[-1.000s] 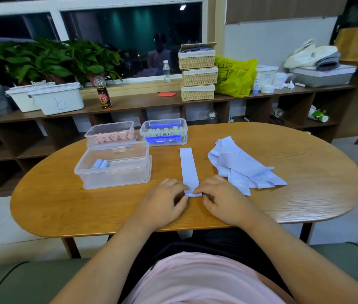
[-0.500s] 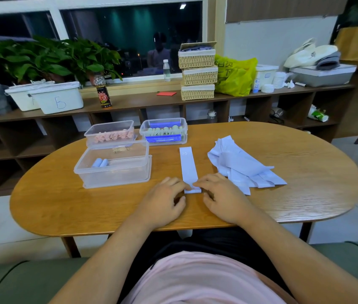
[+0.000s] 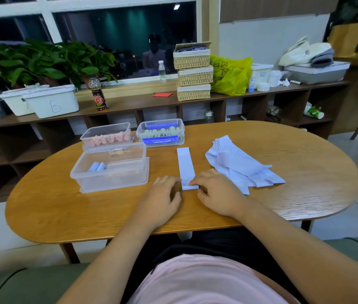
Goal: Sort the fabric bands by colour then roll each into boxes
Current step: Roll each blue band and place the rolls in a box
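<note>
A pale blue fabric band (image 3: 185, 165) lies flat on the wooden table (image 3: 283, 194), pointing away from me, its near end curled into a small roll. My left hand (image 3: 162, 196) and my right hand (image 3: 215, 191) sit at either side of that roll, fingertips pinching it. A loose heap of pale blue bands (image 3: 241, 165) lies to the right. The near clear box (image 3: 110, 170) holds two rolled blue bands (image 3: 97, 166). Behind it a clear box (image 3: 105, 137) holds pink rolls, and another clear box (image 3: 161, 132) holds pale green rolls.
A low wooden shelf (image 3: 129, 104) runs behind the table with white bins, a dark bottle, stacked wicker baskets (image 3: 193, 71) and a yellow bag. Potted plants stand by the window. A chair leg shows at the far right.
The rolled near end of the band has moved a little away from me and grown slightly, with both hands following it forward.
</note>
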The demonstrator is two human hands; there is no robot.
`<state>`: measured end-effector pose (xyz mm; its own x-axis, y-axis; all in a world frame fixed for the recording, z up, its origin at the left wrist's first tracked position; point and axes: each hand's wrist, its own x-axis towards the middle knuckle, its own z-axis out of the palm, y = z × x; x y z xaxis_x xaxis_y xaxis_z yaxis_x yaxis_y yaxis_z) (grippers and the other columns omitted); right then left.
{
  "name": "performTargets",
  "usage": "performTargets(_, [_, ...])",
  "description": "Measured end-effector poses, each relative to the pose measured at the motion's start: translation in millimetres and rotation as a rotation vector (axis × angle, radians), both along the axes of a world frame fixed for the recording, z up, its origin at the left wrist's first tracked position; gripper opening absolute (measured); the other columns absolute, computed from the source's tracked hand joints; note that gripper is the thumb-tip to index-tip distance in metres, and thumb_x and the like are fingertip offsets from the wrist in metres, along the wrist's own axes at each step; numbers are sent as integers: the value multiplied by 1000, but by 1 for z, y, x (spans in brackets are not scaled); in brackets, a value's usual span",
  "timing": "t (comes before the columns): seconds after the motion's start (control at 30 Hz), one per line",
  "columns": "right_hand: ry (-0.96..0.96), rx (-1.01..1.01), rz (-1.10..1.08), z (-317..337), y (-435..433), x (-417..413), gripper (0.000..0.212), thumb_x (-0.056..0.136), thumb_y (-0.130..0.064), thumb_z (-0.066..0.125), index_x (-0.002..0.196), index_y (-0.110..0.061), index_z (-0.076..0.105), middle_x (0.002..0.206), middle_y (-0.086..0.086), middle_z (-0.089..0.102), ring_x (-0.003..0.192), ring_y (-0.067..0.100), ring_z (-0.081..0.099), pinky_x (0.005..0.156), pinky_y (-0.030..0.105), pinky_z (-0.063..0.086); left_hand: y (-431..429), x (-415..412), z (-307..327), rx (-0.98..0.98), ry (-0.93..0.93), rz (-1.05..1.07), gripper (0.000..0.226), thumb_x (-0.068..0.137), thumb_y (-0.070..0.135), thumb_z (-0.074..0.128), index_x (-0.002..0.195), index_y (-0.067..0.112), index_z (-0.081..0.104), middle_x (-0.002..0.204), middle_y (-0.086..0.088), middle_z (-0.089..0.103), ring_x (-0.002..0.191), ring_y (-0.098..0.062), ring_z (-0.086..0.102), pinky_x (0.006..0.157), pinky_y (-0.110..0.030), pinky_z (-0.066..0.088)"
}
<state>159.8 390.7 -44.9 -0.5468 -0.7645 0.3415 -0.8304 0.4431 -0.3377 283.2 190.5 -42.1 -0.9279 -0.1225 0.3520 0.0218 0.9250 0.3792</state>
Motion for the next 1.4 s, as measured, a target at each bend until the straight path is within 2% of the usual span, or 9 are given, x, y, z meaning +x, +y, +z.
performTargets(0.17, [51, 39, -45, 1, -12, -6, 33, 102, -43, 53, 127, -34, 71, 122, -17, 64, 115, 12, 51, 91, 40, 49, -1, 0, -1, 9, 4, 24, 36, 102, 33, 57, 138, 32, 57, 126, 19, 57, 118, -2, 48, 99, -29, 49])
performTargets(0.33, [75, 79, -74, -2, -17, -8, 42, 100, -52, 39, 125, -37, 69, 124, -19, 63, 118, 12, 49, 89, 36, 46, 1, -2, 1, -124, -23, -82, 44, 104, 33, 48, 147, 41, 51, 139, 20, 51, 127, -4, 42, 103, -30, 42])
performTargets(0.5, [67, 17, -75, -4, -15, -7, 38, 102, -43, 51, 137, -33, 64, 133, -16, 60, 121, 11, 50, 94, 33, 45, 2, -7, 0, -153, -56, -58, 46, 104, 36, 43, 150, 42, 47, 145, 18, 50, 136, -6, 39, 110, -38, 40])
performTargets(0.6, [88, -51, -70, -4, -13, -6, 24, 100, -31, 56, 122, -32, 68, 116, -16, 61, 108, 11, 53, 89, 31, 47, 1, -9, 1, -153, -70, -57, 47, 102, 38, 43, 148, 40, 47, 145, 17, 51, 136, -7, 40, 111, -39, 40])
performTargets(0.67, [104, -57, -86, -3, -13, -6, 22, 99, -27, 57, 118, -31, 69, 110, -15, 62, 104, 12, 54, 86, 32, 48, 1, -13, 3, -162, -70, -52, 46, 101, 38, 44, 147, 38, 48, 143, 16, 53, 134, -8, 42, 109, -38, 41])
performTargets(0.93, [99, -12, -82, 5, -25, -19, 24, 97, -31, 56, 114, -27, 73, 106, -8, 66, 104, 20, 56, 83, 41, 50, -3, -35, 8, -118, -81, -26, 45, 100, 33, 50, 145, 29, 54, 136, 10, 59, 127, -13, 50, 106, -40, 44])
performTargets(1.1, [102, -22, -115, -4, -35, -27, 26, 101, -29, 57, 121, -25, 72, 110, -2, 62, 105, 21, 54, 82, 37, 47, -9, -37, 1, 17, -22, 30, 45, 99, 31, 57, 144, 28, 54, 138, 13, 58, 127, -7, 48, 106, -33, 46])
performTargets(1.23, [98, -62, -115, -10, -36, -30, 22, 104, -30, 57, 121, -27, 72, 109, -5, 62, 101, 18, 53, 82, 37, 47, -12, -36, -2, 81, -1, 41, 39, 101, 29, 58, 139, 33, 55, 127, 21, 56, 122, 1, 47, 98, -22, 41])
performTargets(1.4, [122, -68, -97, -13, -24, -19, 23, 103, -32, 56, 121, -31, 71, 110, -11, 61, 101, 14, 50, 83, 35, 43, -9, -26, 0, 78, 6, -17, 31, 101, 26, 57, 130, 35, 59, 119, 24, 58, 115, 2, 51, 97, -25, 48])
